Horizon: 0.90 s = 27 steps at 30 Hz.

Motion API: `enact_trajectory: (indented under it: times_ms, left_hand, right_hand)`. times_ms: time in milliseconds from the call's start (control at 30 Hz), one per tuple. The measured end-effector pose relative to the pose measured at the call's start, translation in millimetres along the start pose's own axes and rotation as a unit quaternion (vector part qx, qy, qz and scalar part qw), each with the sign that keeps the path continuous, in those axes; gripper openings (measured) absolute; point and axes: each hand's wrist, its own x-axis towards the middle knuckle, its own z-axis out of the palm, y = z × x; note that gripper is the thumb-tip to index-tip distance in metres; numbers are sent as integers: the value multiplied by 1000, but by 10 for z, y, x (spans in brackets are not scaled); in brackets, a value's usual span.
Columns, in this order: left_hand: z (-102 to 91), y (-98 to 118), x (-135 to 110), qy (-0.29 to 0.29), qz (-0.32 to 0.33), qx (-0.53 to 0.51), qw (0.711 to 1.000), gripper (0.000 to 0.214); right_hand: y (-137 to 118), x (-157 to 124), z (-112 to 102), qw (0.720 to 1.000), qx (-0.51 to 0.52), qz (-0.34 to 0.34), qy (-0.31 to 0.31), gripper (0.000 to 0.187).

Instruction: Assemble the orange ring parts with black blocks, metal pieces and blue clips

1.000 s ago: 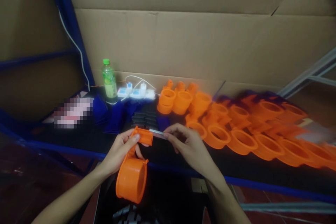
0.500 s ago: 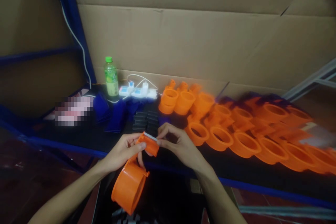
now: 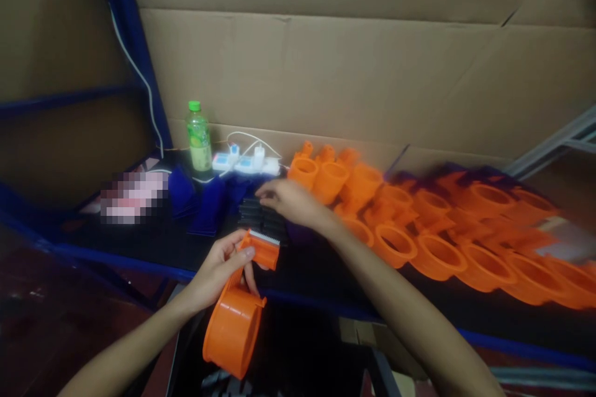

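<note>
My left hand [image 3: 231, 263] is closed around the neck of an orange tape dispenser [image 3: 233, 329], its round hub hanging down toward me. A toothed metal blade [image 3: 264, 237] lies along the dispenser's upper edge, facing away from me. My right hand [image 3: 288, 201] is over a stack of black plastic strips [image 3: 256, 216] on the table. Its thumb and forefinger are bent and slightly apart, with nothing visible between them. Whether the fingertips touch the strips is hard to see.
Several more orange tape dispensers [image 3: 437, 253] fill the right side of the black table. Blue pieces [image 3: 205, 205] lie left of the strips. A green-capped bottle [image 3: 199, 139] and a white power strip [image 3: 246, 163] stand at the back, before a cardboard wall [image 3: 326, 74].
My right hand has left the blade and moved up and away to the black strips. The left hand still holds the tape dispenser, nearly in place.
</note>
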Motion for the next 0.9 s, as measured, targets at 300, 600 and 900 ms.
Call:
enact_trajectory:
  times_ms: [300, 600, 900]
  left_hand:
    - [6, -8, 10, 10, 17, 19, 1000, 36]
    - [89, 41, 18, 73, 35, -34, 996, 29]
    - [79, 25, 46, 39, 39, -53, 997, 22]
  right_hand:
    - [184, 155, 156, 999, -29, -24, -26, 23]
    - [16, -215, -347, 997, 50, -28, 60, 22]
    - [-377, -758, -359, 981, 76, -170, 45, 15]
